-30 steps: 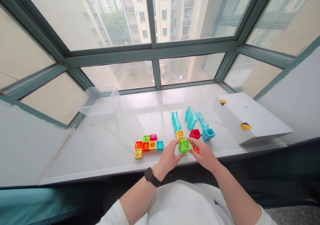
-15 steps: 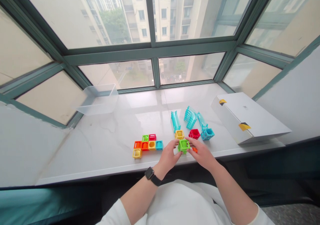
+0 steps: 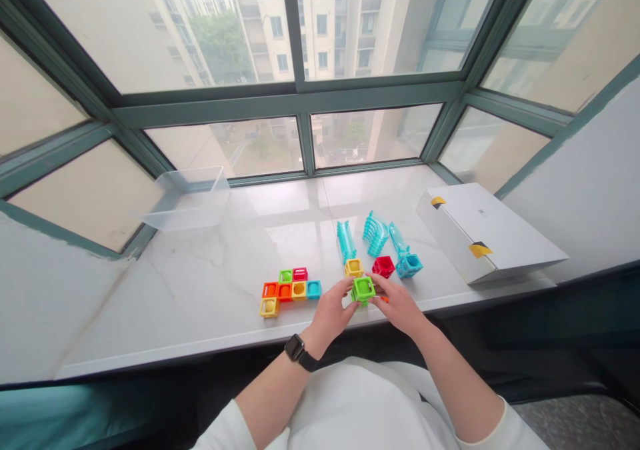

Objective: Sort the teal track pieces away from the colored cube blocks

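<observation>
Between my two hands is a green cube block (image 3: pixel 363 290) with a round opening in its top. My left hand (image 3: pixel 334 307) grips its left side, and my right hand (image 3: pixel 397 301) closes on its right side. Just beyond the green block stand a yellow cube block (image 3: pixel 354 267) and a red cube block (image 3: pixel 383 266). Part of an orange block (image 3: pixel 385 298) shows beneath my right hand; the rest is hidden. Left of my hands, several blocks stand together in a flat group, among them an orange block (image 3: pixel 285 292) and a blue block (image 3: pixel 314 289).
Clear turquoise track pieces (image 3: pixel 375 233) and a blue cube block (image 3: pixel 409 265) lie beyond my hands. A white box (image 3: pixel 495 227) is at the right, a transparent plastic bin (image 3: pixel 193 207) at the back left. Window frames border the white sill (image 3: pixel 200 290).
The whole view has shifted slightly, so things appear a little further left. Both hands keep holding the green block in about the same place.
</observation>
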`<state>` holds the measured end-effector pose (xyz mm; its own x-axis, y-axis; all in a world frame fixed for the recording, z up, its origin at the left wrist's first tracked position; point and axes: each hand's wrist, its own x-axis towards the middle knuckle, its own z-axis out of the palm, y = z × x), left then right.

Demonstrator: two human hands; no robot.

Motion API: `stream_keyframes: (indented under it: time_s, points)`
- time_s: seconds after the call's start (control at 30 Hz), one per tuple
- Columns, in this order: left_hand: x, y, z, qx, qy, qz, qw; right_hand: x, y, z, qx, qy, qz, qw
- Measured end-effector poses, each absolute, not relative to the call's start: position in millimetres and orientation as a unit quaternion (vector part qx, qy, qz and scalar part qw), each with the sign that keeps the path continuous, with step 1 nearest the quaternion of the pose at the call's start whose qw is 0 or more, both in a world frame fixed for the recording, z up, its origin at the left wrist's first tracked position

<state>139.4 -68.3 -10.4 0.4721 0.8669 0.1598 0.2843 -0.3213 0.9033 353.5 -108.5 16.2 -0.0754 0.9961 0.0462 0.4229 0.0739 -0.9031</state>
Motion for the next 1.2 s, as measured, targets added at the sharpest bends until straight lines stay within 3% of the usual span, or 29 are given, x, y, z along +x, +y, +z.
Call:
stream_keyframes:
  time_s: [0.3,0.97,1.2]
  points:
    - [136,-66,-11,0.796,0.366,0.313,0.367,352,-110,14,-0.571,-0.622,0.373,0.385]
    - [136,-67,-14,0.796,0.375,0.31,0.36,353,-110,7,-0.563,-0.631,0.371,0.383]
    - [96,-57,-2,0.821,0.395,0.305,0.279,363,-119,34,-0.603,-0.658,0.288,0.347]
